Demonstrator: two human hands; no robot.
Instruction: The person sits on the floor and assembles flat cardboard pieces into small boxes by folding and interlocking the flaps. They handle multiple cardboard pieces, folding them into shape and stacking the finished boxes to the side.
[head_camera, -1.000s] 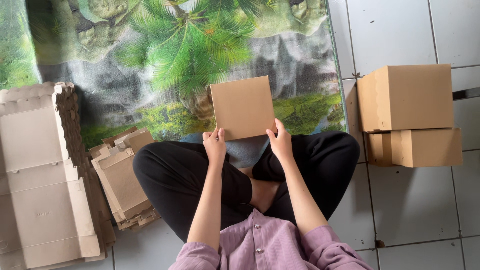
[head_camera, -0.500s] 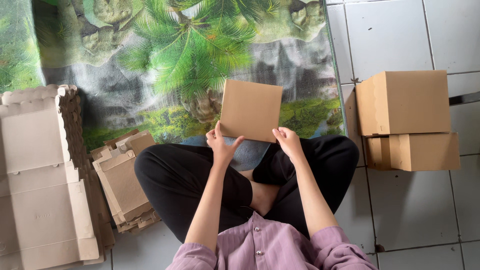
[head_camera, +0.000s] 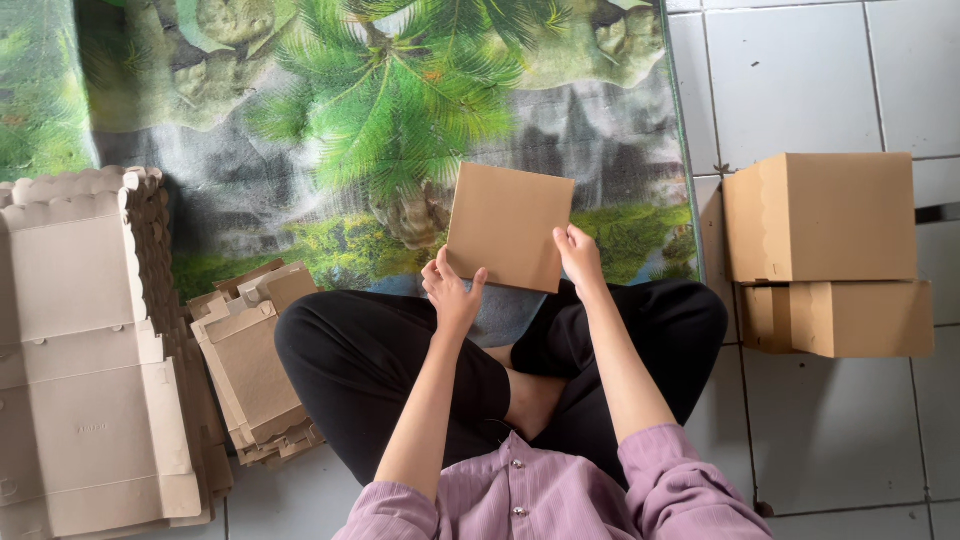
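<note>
Gripping cardboard box (head_camera: 508, 228), fingers (head_camera: 572, 236) seemingly pinching lower corners.

One head-worn view looks straight down from above the seated person, close over both hands. The left hand (head_camera: 452, 295) and right hand (head_camera: 580, 255) sit near frame centre, with the mat (head_camera: 250, 150) beyond them and tiles (head_camera: 830, 440) right of the right hand.

Mauve button-up shirt (head_camera: 545, 495) w/ rolled sleeves (head_camera: 680, 485), black trousers (head_camera: 370, 370), bare hands (head_camera: 452, 292).
</note>
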